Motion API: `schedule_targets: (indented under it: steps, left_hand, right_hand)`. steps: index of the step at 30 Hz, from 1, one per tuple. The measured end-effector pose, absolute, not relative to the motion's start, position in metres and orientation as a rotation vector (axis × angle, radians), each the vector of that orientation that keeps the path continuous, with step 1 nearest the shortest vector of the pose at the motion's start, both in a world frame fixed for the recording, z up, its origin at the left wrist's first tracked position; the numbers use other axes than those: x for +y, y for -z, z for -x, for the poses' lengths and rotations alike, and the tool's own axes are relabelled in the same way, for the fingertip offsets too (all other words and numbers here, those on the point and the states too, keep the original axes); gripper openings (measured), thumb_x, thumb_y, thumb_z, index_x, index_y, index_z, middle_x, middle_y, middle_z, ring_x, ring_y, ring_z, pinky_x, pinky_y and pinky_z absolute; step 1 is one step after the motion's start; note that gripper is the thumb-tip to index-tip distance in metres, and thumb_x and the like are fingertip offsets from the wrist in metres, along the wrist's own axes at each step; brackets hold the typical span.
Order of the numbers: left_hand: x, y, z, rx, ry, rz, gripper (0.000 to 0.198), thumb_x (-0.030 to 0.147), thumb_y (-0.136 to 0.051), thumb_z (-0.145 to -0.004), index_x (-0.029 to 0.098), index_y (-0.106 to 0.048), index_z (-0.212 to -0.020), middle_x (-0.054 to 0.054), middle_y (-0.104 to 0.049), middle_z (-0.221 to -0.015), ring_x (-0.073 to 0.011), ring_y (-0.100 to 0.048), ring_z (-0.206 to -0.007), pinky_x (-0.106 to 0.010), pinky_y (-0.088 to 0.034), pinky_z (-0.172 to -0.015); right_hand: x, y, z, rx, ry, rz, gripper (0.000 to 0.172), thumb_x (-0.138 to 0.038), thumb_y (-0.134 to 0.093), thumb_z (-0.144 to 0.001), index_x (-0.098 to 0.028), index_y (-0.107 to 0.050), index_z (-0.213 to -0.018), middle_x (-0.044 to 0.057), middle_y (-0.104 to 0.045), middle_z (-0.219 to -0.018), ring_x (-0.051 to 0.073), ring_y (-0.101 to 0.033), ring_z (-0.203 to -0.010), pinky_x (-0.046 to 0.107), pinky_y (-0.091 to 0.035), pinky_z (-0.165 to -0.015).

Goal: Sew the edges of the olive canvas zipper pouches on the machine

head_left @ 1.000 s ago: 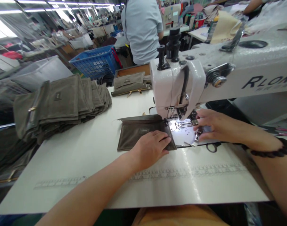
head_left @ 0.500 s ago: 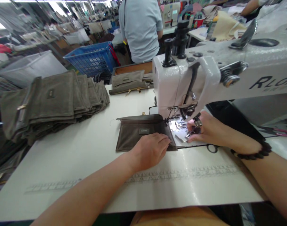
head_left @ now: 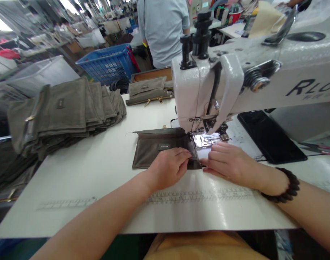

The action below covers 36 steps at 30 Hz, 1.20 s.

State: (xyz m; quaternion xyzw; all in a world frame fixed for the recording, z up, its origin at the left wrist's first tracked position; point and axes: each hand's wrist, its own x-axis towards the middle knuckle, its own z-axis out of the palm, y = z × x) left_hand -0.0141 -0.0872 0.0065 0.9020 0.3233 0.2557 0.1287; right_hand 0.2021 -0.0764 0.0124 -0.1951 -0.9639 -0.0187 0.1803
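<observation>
A dark olive fabric pouch with a small label lies flat on the table, its right edge under the needle area of a white sewing machine. My left hand rests on the pouch's lower right part, with its closed fingertips gripping the fabric near that edge. Close beside it, my right hand has thumb and forefinger together at the pouch's lower right corner, its other fingers curled. A metal guide attachment sits just behind the right hand, by the lit needle plate.
Several stacked olive pouches lie at the left. More zippered pouches are behind, near a blue basket. A black phone and scissors lie at the right. A printed ruler runs along the front. A co-worker stands beyond.
My right hand has left the metal guide attachment and moved left and toward me to the pouch's corner. The attachment now sits farther back. My left hand stays on the pouch.
</observation>
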Motion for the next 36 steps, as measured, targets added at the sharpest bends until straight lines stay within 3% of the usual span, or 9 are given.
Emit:
schedule_targets:
  steps: [10, 28, 36]
  left_hand:
    - [-0.093, -0.003, 0.01, 0.93, -0.734, -2.757, 0.02, 0.015, -0.045, -0.081, 0.011, -0.059, -0.095, -0.009, -0.063, -0.094, -0.0171, -0.058, -0.085, -0.032, -0.052, -0.077]
    - [-0.098, 0.003, 0.004, 0.793, -0.663, -2.954, 0.015, 0.012, -0.047, -0.083, 0.006, -0.059, -0.089, -0.009, -0.063, -0.09, -0.0176, -0.056, -0.084, -0.03, -0.051, -0.075]
    - [-0.097, 0.011, 0.005, 0.732, -0.71, -3.015, 0.013, 0.012, -0.05, -0.083, 0.005, -0.058, -0.09, -0.009, -0.063, -0.093, -0.0175, -0.056, -0.085, -0.03, -0.05, -0.075]
  right_hand:
    - [-0.09, 0.0, -0.194, -2.788, 0.252, 0.491, 0.026, -0.01, -0.037, -0.087, -0.014, -0.056, -0.071, 0.002, -0.047, -0.061, 0.015, -0.038, -0.06, 0.032, -0.025, -0.052]
    - [-0.092, -0.001, -0.197, -2.953, 0.124, 0.538, 0.017, -0.019, -0.045, -0.087, -0.016, -0.054, -0.072, 0.001, -0.05, -0.06, 0.016, -0.04, -0.059, 0.034, -0.018, -0.051]
    - [-0.092, -0.006, -0.201, -2.95, 0.054, 0.514, 0.022, -0.021, -0.041, -0.089, -0.016, -0.055, -0.074, 0.0, -0.051, -0.059, 0.015, -0.039, -0.057, 0.033, -0.017, -0.051]
